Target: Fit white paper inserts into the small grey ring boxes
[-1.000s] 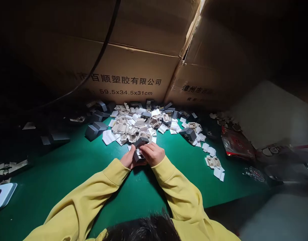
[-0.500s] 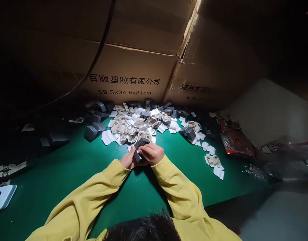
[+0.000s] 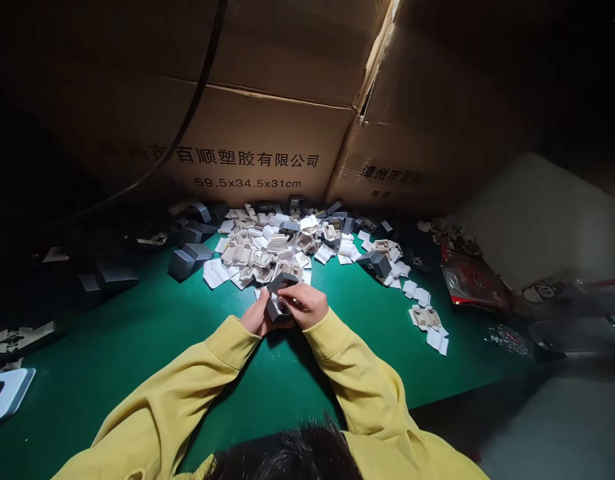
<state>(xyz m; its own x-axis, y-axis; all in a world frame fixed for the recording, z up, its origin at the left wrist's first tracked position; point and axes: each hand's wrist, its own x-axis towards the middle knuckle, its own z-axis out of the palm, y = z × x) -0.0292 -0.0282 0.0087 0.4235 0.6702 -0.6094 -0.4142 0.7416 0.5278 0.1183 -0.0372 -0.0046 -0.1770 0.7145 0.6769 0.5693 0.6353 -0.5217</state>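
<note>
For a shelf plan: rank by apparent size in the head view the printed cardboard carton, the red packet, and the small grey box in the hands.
1. printed cardboard carton, by far the largest
2. red packet
3. small grey box, smallest though nearer the camera

A large cardboard carton (image 3: 247, 127) behind the green table carries black print reading "百顺塑胶有限公司" with the dimensions "59.5x34.5x31cm" beneath it. The neighbouring carton (image 3: 422, 133) shows "漳州市百" (the rest fades into shadow), and a smaller line under it is too dim to read.
</note>
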